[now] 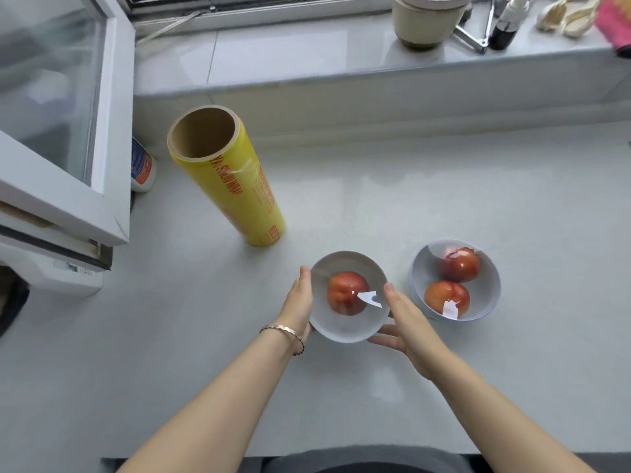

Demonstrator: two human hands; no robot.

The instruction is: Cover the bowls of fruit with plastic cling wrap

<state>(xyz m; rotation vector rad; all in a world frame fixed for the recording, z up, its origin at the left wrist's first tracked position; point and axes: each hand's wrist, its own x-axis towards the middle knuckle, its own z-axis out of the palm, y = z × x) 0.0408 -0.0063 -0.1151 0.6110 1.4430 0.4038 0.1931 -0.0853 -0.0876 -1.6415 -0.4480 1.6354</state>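
A grey bowl (341, 327) with one red fruit (346, 292) sits on the white counter, a taut film of cling wrap over its top showing glare. My left hand (299, 302) presses flat against the bowl's left side. My right hand (408, 322) cups its right side, fingers reaching under the near rim. A second bowl (486, 302) to the right holds two red fruits (459, 263) and is also covered with shiny wrap. The yellow cling wrap roll (235, 186) stands upright at the back left.
An open window frame (68, 186) juts over the counter at the left, with a small white bottle (141, 167) behind it. A raised sill at the back carries a beige pot (426, 18), a dark bottle (505, 25) and other items.
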